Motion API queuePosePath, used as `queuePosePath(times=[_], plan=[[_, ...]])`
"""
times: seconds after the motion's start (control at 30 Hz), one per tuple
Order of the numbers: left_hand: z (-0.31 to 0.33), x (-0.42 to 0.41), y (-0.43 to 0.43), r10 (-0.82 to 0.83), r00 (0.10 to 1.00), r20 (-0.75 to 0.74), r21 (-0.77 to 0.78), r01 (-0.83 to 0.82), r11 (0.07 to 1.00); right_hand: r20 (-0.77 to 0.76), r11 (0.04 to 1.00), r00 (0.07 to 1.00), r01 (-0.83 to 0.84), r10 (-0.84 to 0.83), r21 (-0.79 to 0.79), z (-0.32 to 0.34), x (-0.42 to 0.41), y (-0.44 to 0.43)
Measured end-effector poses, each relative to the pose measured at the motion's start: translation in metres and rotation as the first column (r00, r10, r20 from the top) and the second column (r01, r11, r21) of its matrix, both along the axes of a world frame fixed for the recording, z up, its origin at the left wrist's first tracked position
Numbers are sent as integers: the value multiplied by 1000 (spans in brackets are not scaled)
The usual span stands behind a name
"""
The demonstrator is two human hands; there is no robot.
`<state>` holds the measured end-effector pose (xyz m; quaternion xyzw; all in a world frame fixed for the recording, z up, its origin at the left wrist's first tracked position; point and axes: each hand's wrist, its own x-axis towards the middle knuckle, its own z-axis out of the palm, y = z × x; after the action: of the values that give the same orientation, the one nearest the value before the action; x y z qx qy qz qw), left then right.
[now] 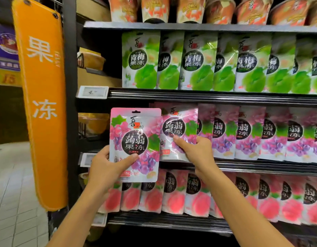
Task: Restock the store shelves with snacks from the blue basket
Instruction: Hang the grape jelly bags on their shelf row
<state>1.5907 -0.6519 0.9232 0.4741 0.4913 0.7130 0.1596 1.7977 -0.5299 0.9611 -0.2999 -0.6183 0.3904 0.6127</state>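
The left hand (104, 168) grips the grape pouch (136, 139) in its fingers, just off the middle shelf (243, 166); the right hand (195, 150) pinches the front pouch (179, 129), tilted aside. Best slide it in upright, label out

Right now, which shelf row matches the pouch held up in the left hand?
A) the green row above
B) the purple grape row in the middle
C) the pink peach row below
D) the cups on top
B: the held pouch in the left hand shows purple grapes on pink, like the middle row, whose leftmost pouch the right hand grips.
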Motion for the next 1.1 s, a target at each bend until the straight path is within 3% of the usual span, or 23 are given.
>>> queuePosePath(times=[0.17,0.4,0.67,0.93,1.1], plan=[[3,-14,5,-51,998,-33,19,52,998,7,995,996,90,-90,-33,7,-25,7],[1,-25,10,-81,996,-45,38,82,996,57,957,956,284,-288,62,-2,-41,11],[-2,-26,10,-103,995,-13,54,104,993,202,938,930,259,-306,230,-2,-24,-4],[-7,-24,8,-116,992,45,50,114,992,415,890,788,381,-455,251,-5,1,-8],[-10,-23,7,-108,993,57,35,106,994,445,866,743,426,-500,262,-5,3,-5]])
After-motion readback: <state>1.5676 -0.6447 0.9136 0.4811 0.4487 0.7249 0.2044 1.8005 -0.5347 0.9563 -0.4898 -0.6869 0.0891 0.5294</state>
